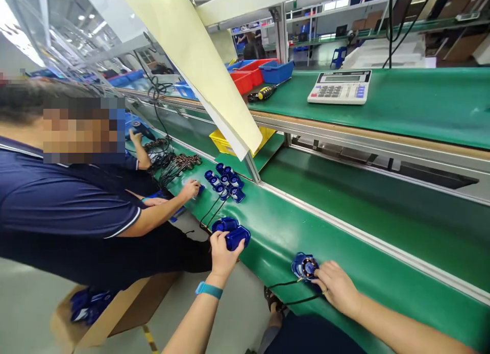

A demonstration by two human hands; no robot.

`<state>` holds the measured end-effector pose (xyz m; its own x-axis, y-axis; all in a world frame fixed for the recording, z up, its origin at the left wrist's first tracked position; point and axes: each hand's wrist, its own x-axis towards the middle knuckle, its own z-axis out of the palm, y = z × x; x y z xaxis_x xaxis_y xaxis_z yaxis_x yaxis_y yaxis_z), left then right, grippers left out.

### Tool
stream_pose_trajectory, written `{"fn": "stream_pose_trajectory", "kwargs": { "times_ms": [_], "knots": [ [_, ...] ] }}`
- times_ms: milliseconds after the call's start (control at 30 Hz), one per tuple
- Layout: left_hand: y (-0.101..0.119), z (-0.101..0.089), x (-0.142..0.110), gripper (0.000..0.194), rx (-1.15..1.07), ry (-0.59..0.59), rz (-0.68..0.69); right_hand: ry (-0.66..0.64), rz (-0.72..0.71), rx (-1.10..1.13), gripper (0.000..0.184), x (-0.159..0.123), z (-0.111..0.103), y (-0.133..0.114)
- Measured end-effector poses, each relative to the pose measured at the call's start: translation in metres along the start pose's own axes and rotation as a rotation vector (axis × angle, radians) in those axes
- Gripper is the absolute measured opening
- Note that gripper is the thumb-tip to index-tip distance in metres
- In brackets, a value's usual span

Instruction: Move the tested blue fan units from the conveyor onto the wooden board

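Observation:
My left hand [222, 256], with a teal band at the wrist, has its fingers and thumb closed around a blue plastic housing [239, 237] at the bench's near edge. Touching that housing is a second blue housing [223, 224] with a round opening. Farther right, the fingers of my right hand [339, 287] are pinched at the rim of a blue housing with a ring of copper-coloured parts [304, 266]. Two black cables [283, 284] run from around it over the bench edge. My fingertips hide part of its right side.
Several blue housings [225, 181] stand grouped on the green bench [275, 226]. A co-worker [61, 201] at left has a hand [190, 189] near them, beside bundled cables [176, 167]. A carton [126, 313] stands below. The shelf above bears a calculator [340, 87], a screwdriver [267, 92] and bins [276, 71].

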<state>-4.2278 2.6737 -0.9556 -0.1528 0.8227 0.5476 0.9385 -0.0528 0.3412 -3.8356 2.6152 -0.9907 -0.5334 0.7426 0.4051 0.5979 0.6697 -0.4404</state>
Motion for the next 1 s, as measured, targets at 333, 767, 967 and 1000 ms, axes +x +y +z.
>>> {"fn": "stream_pose_trajectory", "kwargs": {
  "times_ms": [333, 767, 967, 1000],
  "knots": [
    [0.058, -0.102, -0.026, 0.045, 0.148, 0.244, -0.098, -0.003, -0.399, 0.228, 0.016, 0.051, -0.037, -0.018],
    [0.113, -0.217, -0.057, 0.046, 0.196, 0.347, -0.172, -0.063, -0.556, 0.352, 0.009, 0.062, -0.041, -0.039],
    [0.147, -0.306, -0.072, 0.05, 0.29, 0.474, -0.056, -0.085, -0.685, 0.396, 0.011, 0.048, -0.018, -0.074],
    [0.152, -0.322, -0.075, 0.053, 0.31, 0.509, -0.046, -0.096, -0.702, 0.399, 0.012, 0.044, -0.015, -0.082]
  ]
}}
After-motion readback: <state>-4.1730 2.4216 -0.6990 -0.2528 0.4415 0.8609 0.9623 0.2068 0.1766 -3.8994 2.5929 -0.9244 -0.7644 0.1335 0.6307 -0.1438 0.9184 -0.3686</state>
